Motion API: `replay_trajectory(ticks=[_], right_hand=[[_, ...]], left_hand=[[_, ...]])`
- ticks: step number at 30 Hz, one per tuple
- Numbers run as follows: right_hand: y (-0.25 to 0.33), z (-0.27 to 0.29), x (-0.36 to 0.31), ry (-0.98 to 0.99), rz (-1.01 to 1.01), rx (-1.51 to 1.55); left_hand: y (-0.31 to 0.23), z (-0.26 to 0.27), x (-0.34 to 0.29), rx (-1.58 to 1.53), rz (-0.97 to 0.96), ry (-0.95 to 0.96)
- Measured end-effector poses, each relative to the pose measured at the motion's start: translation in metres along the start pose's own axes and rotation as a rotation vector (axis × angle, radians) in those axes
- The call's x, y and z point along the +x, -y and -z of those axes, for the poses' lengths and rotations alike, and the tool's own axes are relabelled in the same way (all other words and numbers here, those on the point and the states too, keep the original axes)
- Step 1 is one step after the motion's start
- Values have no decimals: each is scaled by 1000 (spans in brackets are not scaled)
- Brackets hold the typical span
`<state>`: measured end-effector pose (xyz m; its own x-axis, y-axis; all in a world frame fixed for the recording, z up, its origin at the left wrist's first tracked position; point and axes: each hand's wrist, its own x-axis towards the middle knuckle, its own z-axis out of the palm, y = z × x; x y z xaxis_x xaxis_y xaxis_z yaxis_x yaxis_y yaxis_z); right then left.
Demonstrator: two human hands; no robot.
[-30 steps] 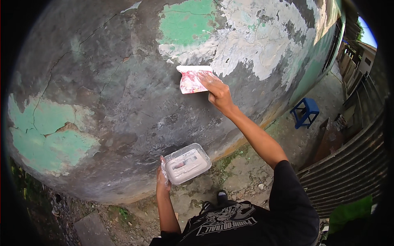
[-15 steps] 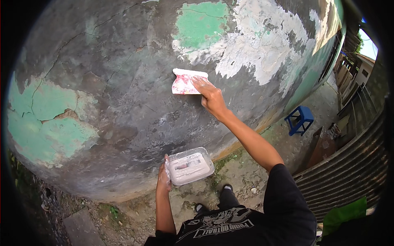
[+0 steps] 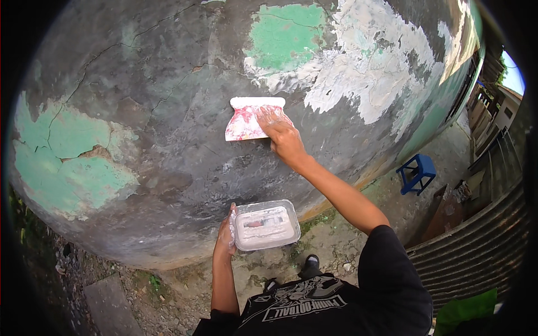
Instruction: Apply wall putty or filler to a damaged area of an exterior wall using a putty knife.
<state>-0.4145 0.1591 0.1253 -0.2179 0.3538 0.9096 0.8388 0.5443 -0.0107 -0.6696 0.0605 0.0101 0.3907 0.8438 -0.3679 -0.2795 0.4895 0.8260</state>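
The scraper (image 3: 240, 124), red and smeared with white, is at the grey wall (image 3: 185, 151), below the rough white coating (image 3: 364, 73). If its white upper edge touches the wall, I cannot tell. The fingers of the right hand (image 3: 282, 136) are gripping its right part. To the left, grey surface extends widely until the green patch (image 3: 67, 157). Lower, well apart, the left hand (image 3: 225, 232) grips the left side of a transparent container (image 3: 268, 227) with whitish paste. Farther right stands a blue stool (image 3: 417, 172).
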Motion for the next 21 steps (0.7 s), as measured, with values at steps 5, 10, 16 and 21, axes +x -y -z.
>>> replay_trajectory(ticks=[5,10,16,21], right_hand=[[0,23,-6,55,-35,144],[-28,40,28,-117,-14,-69],[-29,5,-14,-19,-21,-30],[-15,25,-10,46,-14,97]], left_hand=[[-6,-6,-1,-15,24,-20],[-3,-8,5,67,20,23],[-5,-13,10,60,-46,-55],[-18,-27,14,59,-51,-54]])
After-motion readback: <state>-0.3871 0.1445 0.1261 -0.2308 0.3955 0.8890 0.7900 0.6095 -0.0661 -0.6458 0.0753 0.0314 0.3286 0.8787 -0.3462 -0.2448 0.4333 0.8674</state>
